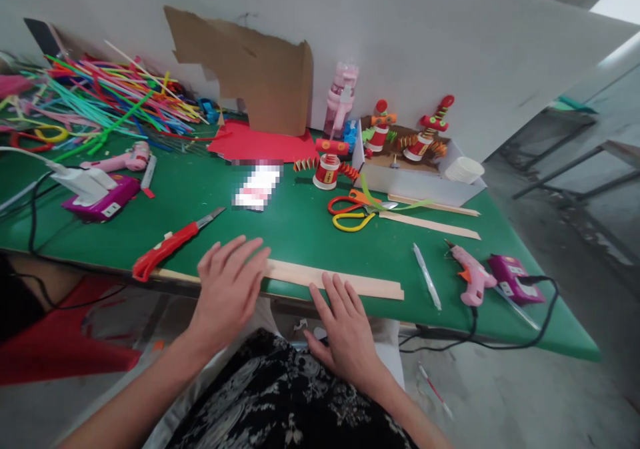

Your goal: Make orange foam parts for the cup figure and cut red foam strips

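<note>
A long, pale wooden-looking strip (373,287) lies along the table's front edge. Across its left part rests my left hand (230,279), fingers stretched out and holding nothing. The fingertips of my right hand (345,322) lie flat on the strip farther right, the thumb hanging below the table edge. Just left of my left hand is a red utility knife (170,249) with its blade out. Beyond my right hand are scissors (353,212) with red and yellow handles, and a white pen-like stick (427,277) lies to its right.
A pink glue gun (473,272) and purple power box (515,279) sit at right, cable hanging off the edge. A white box (415,179) holds paper-cup figures; another figure (327,172) stands beside it. Colourful pipe cleaners (115,95) pile up at back left, near a purple socket box (103,199).
</note>
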Demonstrator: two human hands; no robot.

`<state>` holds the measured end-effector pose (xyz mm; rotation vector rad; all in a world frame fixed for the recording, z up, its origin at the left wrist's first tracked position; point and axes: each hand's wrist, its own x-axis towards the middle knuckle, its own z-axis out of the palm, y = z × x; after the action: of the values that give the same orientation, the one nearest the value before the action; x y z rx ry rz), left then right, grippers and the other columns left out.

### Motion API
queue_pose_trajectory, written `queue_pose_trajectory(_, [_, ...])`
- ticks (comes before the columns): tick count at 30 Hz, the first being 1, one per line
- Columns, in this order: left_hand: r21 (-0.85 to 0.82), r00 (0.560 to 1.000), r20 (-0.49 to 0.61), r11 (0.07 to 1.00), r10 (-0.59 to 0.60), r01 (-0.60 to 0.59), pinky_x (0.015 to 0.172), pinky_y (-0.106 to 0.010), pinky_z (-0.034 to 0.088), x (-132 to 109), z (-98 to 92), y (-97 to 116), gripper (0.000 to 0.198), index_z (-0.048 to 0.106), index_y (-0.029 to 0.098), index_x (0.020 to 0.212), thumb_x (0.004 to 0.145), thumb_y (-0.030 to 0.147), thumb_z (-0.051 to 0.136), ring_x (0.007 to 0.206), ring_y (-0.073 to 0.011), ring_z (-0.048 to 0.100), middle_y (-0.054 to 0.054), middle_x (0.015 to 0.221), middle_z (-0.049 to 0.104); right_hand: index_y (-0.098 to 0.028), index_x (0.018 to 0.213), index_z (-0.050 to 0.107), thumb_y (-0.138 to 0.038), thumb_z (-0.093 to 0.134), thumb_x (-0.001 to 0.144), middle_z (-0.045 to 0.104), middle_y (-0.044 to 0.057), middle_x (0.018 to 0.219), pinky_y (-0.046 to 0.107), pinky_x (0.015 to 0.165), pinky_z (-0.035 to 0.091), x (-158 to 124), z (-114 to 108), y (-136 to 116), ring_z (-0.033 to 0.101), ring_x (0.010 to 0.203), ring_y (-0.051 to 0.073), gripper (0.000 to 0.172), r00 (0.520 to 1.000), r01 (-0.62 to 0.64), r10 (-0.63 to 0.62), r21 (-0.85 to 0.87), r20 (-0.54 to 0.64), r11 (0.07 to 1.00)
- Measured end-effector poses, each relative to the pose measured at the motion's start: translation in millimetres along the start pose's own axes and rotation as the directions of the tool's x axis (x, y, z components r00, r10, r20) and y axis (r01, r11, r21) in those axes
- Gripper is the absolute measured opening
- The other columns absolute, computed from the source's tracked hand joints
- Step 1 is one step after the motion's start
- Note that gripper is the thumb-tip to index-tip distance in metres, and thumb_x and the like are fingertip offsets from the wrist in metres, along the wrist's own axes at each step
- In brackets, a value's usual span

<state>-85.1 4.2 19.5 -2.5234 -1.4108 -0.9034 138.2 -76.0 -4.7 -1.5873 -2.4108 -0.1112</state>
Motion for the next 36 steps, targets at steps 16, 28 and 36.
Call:
queue_pose_trajectory(16, [0.081, 0.966, 0.131, 0.969, 0.224, -0.235, 0.125, -0.051, -0.001, -28, 18.5, 28, 0.048, 0.061, 0.013, 0.133, 0.102, 0.04, 0.036, 0.138, -0.0281, 0.045, -0.006, 0.144, 0.057, -0.012, 0.151, 0.041, -0.04, 0.06, 0.089, 0.04, 0.019, 0.156, 0.05, 0.115, 0.034, 0, 3, 2, 0.035, 0.145, 0.034, 0.07, 0.999, 0.005, -0.005, -0.009, -0.034, 1.0])
queue_pose_trajectory(28, [0.1, 0.993, 0.079, 0.991, 0.086, -0.094, 0.123, -0.053, 0.011, -43, 5.7, -4, 0.051, 0.045, 0.016, 0.147, 0.1, 0.036, 0.045, 0.136, -0.0306, 0.048, -0.007, 0.142, 0.059, -0.012, 0.151, 0.04, -0.04, 0.059, 0.09, 0.038, 0.02, 0.156, 0.049, 0.116, 0.034, 0, 1, 2, 0.034, 0.146, 0.034, 0.07, 1.0, 0.014, -0.014, -0.011, -0.021, 1.0])
queue_pose_trajectory(36, [0.104, 1.0, 0.01, 0.995, -0.004, 0.003, 0.119, -0.055, 0.025, -34, -9.1, -3, 0.042, 0.057, 0.016, 0.137, 0.097, 0.028, 0.051, 0.135, -0.0314, 0.05, -0.012, 0.13, 0.068, -0.012, 0.152, 0.04, -0.039, 0.063, 0.089, 0.037, 0.02, 0.158, 0.049, 0.117, 0.032, 0, 2, 0, 0.032, 0.147, 0.034, 0.072, 1.0, -0.006, 0.006, 0.035, -0.01, 0.999])
